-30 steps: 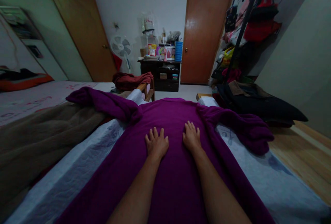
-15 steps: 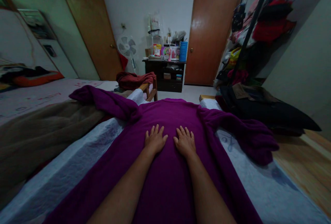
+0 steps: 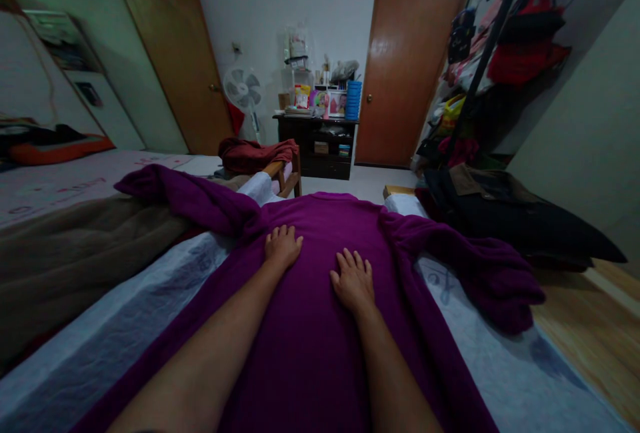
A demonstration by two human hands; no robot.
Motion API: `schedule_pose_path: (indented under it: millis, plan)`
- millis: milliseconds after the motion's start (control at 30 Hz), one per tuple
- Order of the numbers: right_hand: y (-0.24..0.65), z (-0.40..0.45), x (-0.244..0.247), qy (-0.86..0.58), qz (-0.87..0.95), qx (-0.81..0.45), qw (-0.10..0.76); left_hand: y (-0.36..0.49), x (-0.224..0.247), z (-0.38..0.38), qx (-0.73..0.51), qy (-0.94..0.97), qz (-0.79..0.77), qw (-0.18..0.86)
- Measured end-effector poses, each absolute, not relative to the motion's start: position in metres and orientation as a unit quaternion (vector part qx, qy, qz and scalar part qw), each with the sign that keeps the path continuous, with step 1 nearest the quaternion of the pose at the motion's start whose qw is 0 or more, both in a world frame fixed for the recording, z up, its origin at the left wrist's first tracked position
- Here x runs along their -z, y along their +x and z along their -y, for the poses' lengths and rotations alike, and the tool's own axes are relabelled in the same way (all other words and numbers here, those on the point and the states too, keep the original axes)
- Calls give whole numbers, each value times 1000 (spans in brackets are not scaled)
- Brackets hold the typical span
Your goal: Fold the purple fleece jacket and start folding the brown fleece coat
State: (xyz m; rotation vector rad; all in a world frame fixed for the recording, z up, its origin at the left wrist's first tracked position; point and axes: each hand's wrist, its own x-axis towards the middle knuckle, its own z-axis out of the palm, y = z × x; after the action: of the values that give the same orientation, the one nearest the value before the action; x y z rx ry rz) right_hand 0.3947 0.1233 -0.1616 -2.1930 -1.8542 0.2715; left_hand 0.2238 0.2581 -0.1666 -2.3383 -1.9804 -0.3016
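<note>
A long-sleeved purple garment [image 3: 310, 326] lies spread over the bed, its neckline at the far end and its lower part running under my forearms toward me. Its left sleeve stretches out over a brown blanket [image 3: 90, 239]; the right one drapes across the pale bedding [image 3: 480, 346]. My left hand [image 3: 283, 246] rests flat on the upper left of the garment, fingers spread near the shoulder. Palm down on the middle right of the chest part, my right hand [image 3: 354, 278] also has its fingers apart. Neither hand grips the cloth.
Folded dark clothes [image 3: 510, 219] are stacked at the right. A reddish cloth [image 3: 257, 154] hangs over a wooden bed end. Farther back are a white fan [image 3: 243, 88], a black cabinet [image 3: 320, 146], a wooden door [image 3: 405, 73] and hanging bags [image 3: 525, 63].
My left hand has slid left and slightly farther away over the garment. My right hand stays nearly in place, a little lower. The view has shifted slightly.
</note>
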Motion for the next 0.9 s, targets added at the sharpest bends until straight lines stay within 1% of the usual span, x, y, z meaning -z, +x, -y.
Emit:
schedule_pose_path:
  millis: [200,500,700,900]
  plan:
    - [394,-125,162,-755,635,-92,136,239,171,-267,66,-855,513,-36]
    - [394,-126,162,-756,634,-100,132,233,170,-324,47,-800,598,-16]
    - [394,-125,160,-754,632,-108,143,238,171,-346,52,-771,635,4]
    - [395,-126,159,-756,628,-115,145,246,169,-357,39,-747,663,-27]
